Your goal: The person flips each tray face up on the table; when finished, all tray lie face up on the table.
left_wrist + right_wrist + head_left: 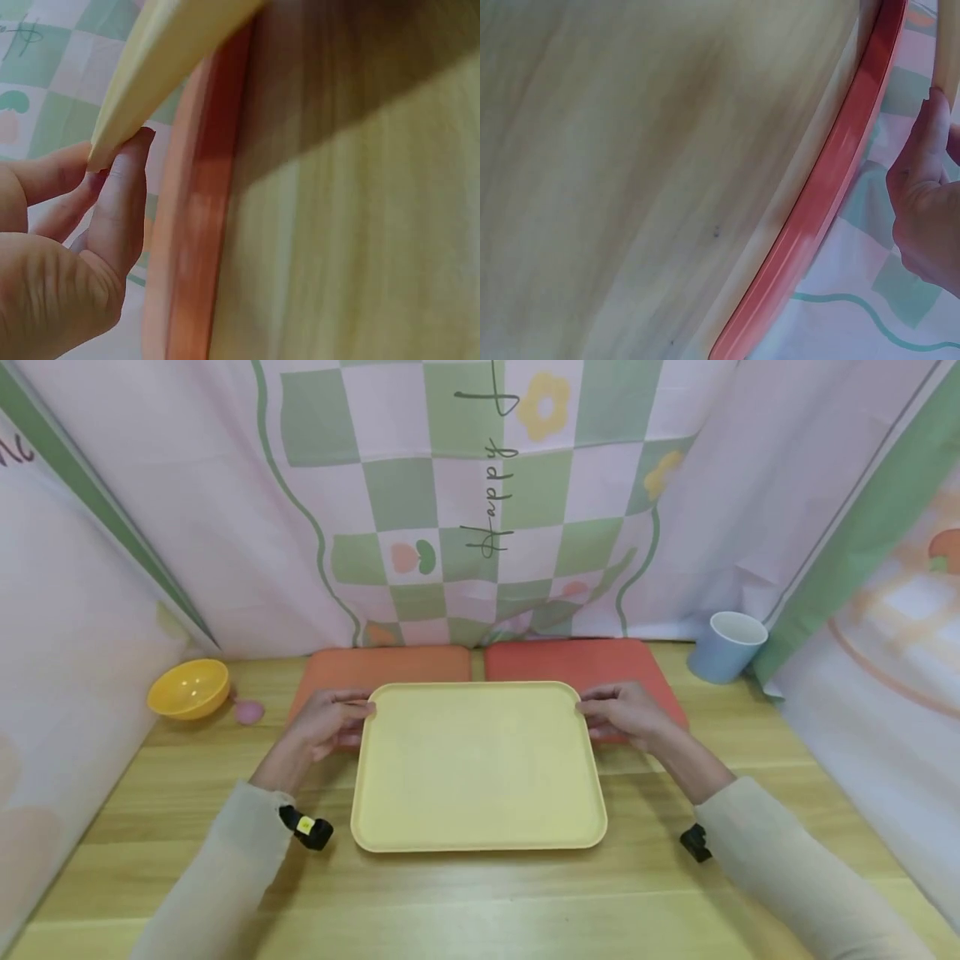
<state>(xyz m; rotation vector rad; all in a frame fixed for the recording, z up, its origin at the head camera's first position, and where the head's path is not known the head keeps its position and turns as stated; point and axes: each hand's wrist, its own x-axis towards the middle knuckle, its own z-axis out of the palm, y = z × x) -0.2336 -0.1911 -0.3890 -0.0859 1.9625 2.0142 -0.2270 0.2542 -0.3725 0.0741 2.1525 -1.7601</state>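
As a pale yellow tray (480, 768) is being held above a wood-grained table (480, 910), its 10 o'clock edge is being pinched between the thumb and fingers of the left hand (326, 727), and its 2 o'clock edge by the right hand (624, 714). Judged from the wrist views, the grasp and the lift are being shown as done, the table being shadowed below; no release is being shown, so the setting-down is being counted as the part left.

Beyond the tray, an orange flat piece (390, 664) is being partly hidden toward 11 o'clock and a red flat piece (577, 660) toward 1 o'clock. Between 9 and 10 o'clock, a glossy yellow bowl (189, 689) is being flanked by a small pink item (249, 712), its kind not being made clear. A blue cup (723, 652) is being kept at 2 o'clock, near the table's far edge. At 12 o'clock, the space is being closed off by a checked backdrop (472, 485), sideways "Happy" lettering being displayed; the 9 and 3 o'clock sides are being screened by printed cloth (67, 610).
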